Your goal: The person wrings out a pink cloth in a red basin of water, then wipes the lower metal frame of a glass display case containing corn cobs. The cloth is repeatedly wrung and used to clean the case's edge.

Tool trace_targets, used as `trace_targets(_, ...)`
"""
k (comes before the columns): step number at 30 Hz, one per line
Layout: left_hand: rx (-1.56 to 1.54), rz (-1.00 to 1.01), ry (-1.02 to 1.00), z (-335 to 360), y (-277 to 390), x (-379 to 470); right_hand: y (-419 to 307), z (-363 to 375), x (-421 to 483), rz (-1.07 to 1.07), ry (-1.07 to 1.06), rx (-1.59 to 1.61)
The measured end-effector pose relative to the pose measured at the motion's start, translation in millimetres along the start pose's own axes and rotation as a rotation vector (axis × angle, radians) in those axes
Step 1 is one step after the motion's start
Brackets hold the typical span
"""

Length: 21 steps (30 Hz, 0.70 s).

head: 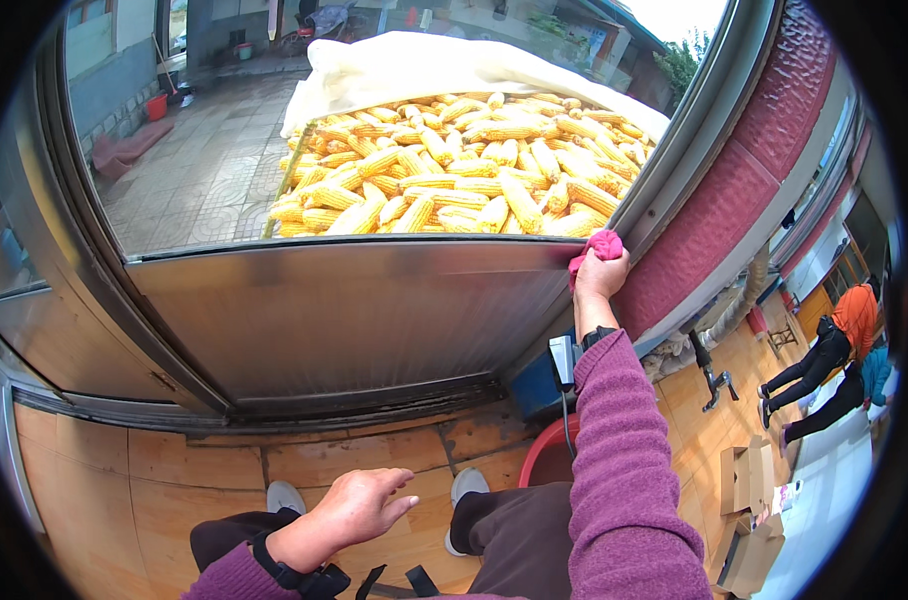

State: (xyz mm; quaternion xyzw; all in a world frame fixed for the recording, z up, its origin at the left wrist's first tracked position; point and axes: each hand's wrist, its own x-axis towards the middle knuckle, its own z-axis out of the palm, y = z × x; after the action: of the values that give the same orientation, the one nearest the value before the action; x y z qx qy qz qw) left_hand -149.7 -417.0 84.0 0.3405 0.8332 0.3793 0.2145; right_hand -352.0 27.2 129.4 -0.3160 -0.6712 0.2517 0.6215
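My right hand [602,276] grips a bunched pink cloth [605,244] and presses it into the lower right corner of a glass pane [198,202], where the pane meets the metal door frame [652,187]. Below the glass, a brushed metal panel [364,315] fills the bottom of the door. Nothing is in my left hand [356,506], which hangs in front of my legs with its thumb apart from the fingers. Through the glass, a large heap of yellow corn cobs [461,169] shows under a pulled-back white sheet [424,67].
By my right leg stands a red basin [532,457], partly hidden by my sleeve, beside a blue container [532,386]. At the right, two people [848,337] bend over near open cardboard boxes [746,480]. A faucet [716,386] juts out there. Wood-look tiles [198,480] cover the floor.
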Motion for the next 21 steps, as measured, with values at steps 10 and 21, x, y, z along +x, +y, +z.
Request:
trace_targets(10, -0.099, 0.025, 0.026, -7.9, -0.4, -22.1, -73.2, -5.9, -82.0, -0.114, -0.163, -0.038)
trace_targets(21, -0.145, 0.022, 0.121, -20.3, -7.4, -45.4, -183.6, -16.0, -204.4, -0.303, -0.356, 0.209)
